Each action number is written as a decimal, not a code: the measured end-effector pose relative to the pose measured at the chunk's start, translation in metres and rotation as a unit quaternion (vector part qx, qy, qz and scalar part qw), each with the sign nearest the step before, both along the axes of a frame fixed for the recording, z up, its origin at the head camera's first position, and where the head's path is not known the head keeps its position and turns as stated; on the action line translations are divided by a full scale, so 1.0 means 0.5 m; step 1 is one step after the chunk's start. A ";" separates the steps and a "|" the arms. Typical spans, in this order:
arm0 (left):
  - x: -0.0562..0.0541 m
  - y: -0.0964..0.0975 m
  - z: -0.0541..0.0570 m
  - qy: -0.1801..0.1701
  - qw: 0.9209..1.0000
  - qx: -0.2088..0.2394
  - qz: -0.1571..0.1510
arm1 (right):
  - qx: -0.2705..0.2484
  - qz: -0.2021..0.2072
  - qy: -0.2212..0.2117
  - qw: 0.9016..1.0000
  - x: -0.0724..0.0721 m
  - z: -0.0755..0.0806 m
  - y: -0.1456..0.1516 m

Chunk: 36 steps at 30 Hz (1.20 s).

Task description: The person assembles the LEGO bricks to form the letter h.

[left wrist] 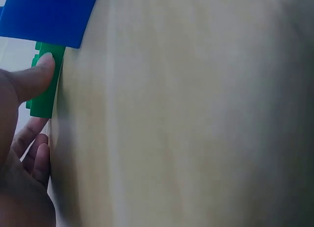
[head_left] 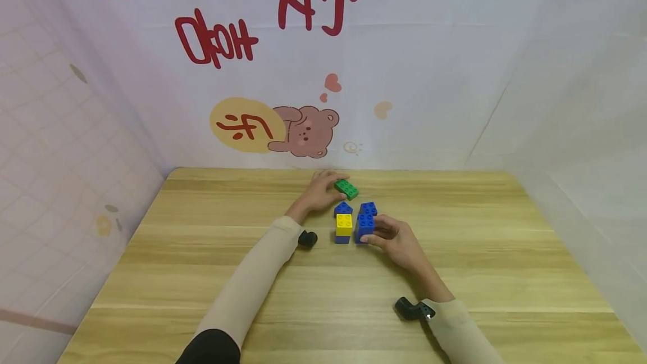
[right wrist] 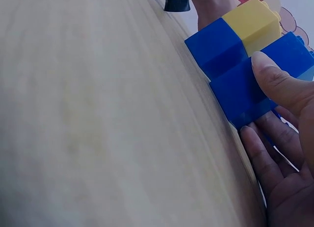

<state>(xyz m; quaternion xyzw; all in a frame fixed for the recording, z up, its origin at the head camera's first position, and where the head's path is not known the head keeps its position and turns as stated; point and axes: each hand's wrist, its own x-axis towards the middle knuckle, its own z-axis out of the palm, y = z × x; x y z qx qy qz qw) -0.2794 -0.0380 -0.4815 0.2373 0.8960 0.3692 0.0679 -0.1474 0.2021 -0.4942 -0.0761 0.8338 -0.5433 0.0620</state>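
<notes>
My left hand (head_left: 322,190) pinches a green studded toy brick (head_left: 346,189) at the back of the group, its thumb laid against the brick's side in the left wrist view. With thumb in front and fingers behind, my right hand (head_left: 399,240) grips a tall blue block (head_left: 365,228), which looks like two stacked bricks. Left of that block stands a yellow brick (head_left: 343,222) on top of a blue brick (head_left: 342,239). Behind these two stacks are a blue triangular-looking brick (head_left: 343,208) and another blue brick (head_left: 369,208), partly hidden.
The wooden table (head_left: 202,274) reaches back to a white printed cloth (head_left: 434,60) with a bear and red characters. More pale cloth hangs at both sides. Small black wrist cameras (head_left: 307,239) sit at both cuffs.
</notes>
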 end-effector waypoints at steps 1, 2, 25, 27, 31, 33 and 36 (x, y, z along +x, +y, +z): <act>0.000 0.000 0.000 0.000 1.000 -0.001 0.000 | 0.001 0.000 0.000 1.000 0.000 0.000 0.000; 0.001 0.000 0.000 0.001 1.000 0.000 0.000 | 0.003 0.001 0.000 1.000 0.000 0.000 -0.001; 0.009 -0.016 -0.004 -0.053 0.992 0.093 0.072 | 0.005 -0.006 0.002 1.000 0.000 -0.006 0.008; 0.011 -0.019 -0.003 -0.059 0.990 0.101 0.077 | 0.007 -0.004 0.002 1.000 -0.002 -0.007 0.008; 0.014 -0.025 -0.002 -0.060 0.990 0.104 0.079 | 0.010 -0.002 0.005 1.000 -0.004 -0.008 0.007; 0.015 -0.027 0.000 -0.055 0.990 0.102 0.078 | 0.009 -0.001 0.007 1.000 -0.006 -0.007 0.006; 0.018 -0.026 0.001 -0.049 0.990 0.104 0.078 | 0.005 -0.002 0.007 1.000 -0.007 -0.008 0.007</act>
